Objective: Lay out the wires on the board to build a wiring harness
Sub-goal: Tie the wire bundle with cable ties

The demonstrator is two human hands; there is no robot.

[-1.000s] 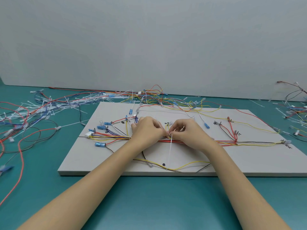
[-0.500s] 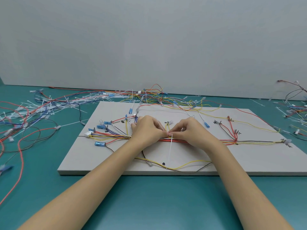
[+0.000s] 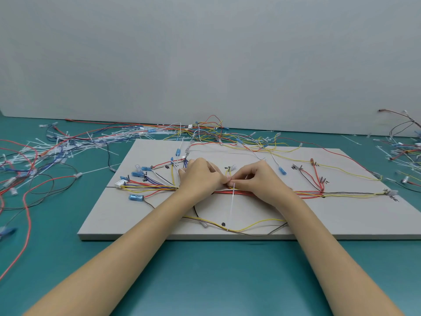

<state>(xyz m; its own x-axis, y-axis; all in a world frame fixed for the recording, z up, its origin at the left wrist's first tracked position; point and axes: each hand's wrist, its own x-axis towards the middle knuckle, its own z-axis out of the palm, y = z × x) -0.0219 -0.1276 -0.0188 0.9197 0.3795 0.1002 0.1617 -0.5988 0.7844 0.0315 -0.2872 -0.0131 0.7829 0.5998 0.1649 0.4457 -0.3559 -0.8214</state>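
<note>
Your board (image 3: 141,215) lies on the table (image 3: 205,274) at twelve o'clock, wire bundle (image 3: 305,193) running nine to three across it. Loose cable ties (image 3: 68,144) lie at ten o'clock, more wires (image 3: 405,147) at two.

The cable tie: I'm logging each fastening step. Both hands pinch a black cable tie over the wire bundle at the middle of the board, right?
Not black: the head view shows a white cable tie, pinched by the left hand and right hand over the wire bundle at the middle of the board.
</note>
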